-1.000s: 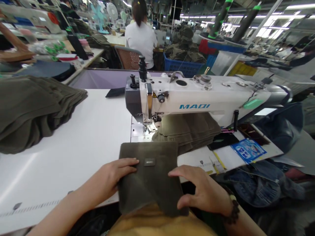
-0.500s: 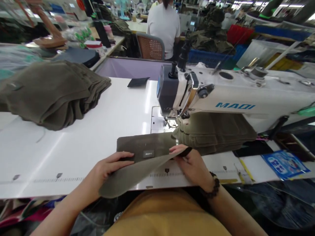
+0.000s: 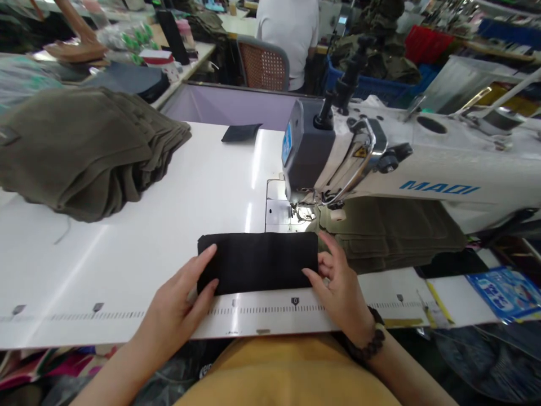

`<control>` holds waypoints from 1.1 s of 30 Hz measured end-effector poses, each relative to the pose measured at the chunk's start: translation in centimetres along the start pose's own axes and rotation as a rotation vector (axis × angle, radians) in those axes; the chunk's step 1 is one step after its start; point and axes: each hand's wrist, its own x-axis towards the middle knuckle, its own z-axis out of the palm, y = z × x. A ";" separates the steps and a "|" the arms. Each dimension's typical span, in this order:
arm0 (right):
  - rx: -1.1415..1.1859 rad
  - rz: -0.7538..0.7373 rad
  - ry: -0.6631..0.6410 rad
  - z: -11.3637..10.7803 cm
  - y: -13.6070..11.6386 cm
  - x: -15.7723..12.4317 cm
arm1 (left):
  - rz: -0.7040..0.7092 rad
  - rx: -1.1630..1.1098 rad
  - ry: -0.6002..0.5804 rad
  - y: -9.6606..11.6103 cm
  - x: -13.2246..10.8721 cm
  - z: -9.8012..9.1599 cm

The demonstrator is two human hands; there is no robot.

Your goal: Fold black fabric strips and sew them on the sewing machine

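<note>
A black rectangular fabric piece [image 3: 258, 264] lies flat in front of the sewing machine [image 3: 359, 152], near the table's front edge. My left hand [image 3: 181, 299] grips its left end between thumb and fingers. At the right end, my right hand [image 3: 338, 282] pinches it, thumb on top and fingers at the edge. Just beyond that hand, a stack of olive fabric pieces [image 3: 393, 228] rests under the machine arm. The lit needle area [image 3: 305, 213] is beyond the black piece.
On the left of the white table [image 3: 203, 186] is a large pile of olive fabric [image 3: 84, 146]. A small black piece [image 3: 240, 133] lies at the back. A blue packet [image 3: 505, 290] sits at the right. A person [image 3: 287, 39] is beyond, near a chair [image 3: 264, 65].
The olive piece with a small label, held half folded before, no longer shows; a black surface now lies flat between my hands. The camera view has shifted slightly.
</note>
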 end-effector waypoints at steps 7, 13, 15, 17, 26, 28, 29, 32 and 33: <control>-0.080 -0.095 -0.073 -0.4 -0.5 0.3 | 0.032 0.070 0.028 -0.7 0.7 -0.3; -0.079 -0.058 -0.106 -0.4 -0.9 0.3 | 0.076 0.139 0.040 -1.3 0.4 0.1; -0.081 -0.049 -0.104 -0.3 -1.0 0.2 | 0.096 0.144 0.032 -1.3 0.4 0.0; -0.079 -0.043 -0.095 -0.3 -1.1 0.0 | 0.112 0.164 0.010 -1.5 0.4 0.0; -0.054 0.010 -0.090 -0.2 -0.9 0.3 | 0.161 0.271 -0.006 -1.9 0.1 0.4; -0.084 0.033 -0.098 -0.2 -0.8 0.4 | 0.175 0.304 0.002 -1.9 0.1 0.5; -0.095 0.041 -0.098 -0.2 -0.8 0.4 | 0.184 0.324 0.007 -1.9 0.1 0.5; -0.094 0.045 -0.091 -0.2 -0.7 0.5 | 0.201 0.380 0.034 -2.0 -0.1 0.6; -0.087 0.046 -0.089 -0.2 -0.7 0.5 | 0.210 0.389 0.041 -2.0 -0.1 0.6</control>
